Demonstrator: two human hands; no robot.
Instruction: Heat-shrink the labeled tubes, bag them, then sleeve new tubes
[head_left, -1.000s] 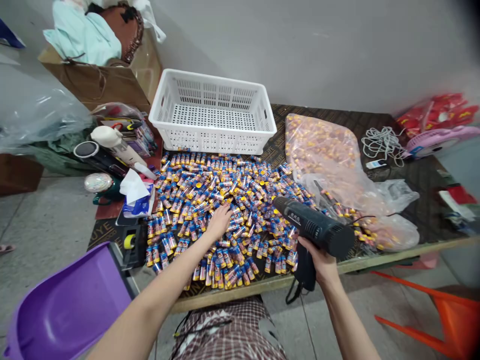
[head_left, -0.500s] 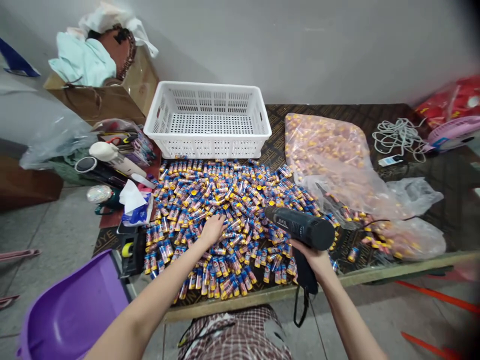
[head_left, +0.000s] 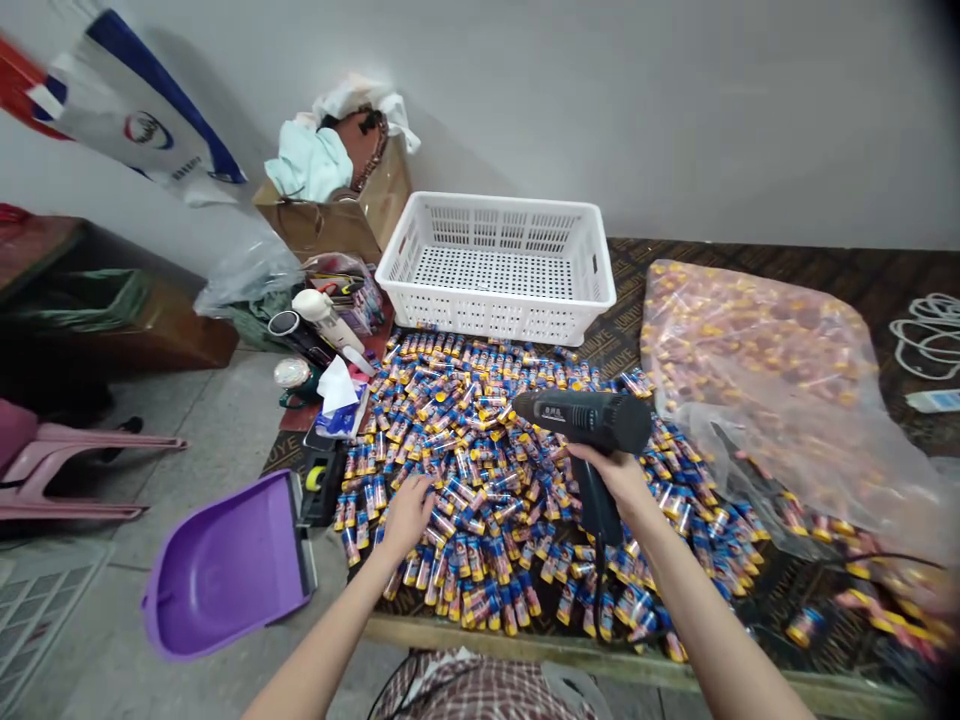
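Table [head_left: 628,322] bears white crate [head_left: 487,312] at rear. Black heat gun [head_left: 581,418] above table, my right hand [head_left: 616,482] wrapped round it. My left hand [head_left: 409,515], fingers loosely bent, lies over small cylinders [head_left: 477,555] before crate; I cannot tell its hold.

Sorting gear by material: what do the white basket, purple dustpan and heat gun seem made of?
White basket: likely satin moulded plastic, given slotted walls. Purple dustpan: probably smooth plastic, with soft highlights. Heat gun: perhaps matte plastic; casing barely shines.
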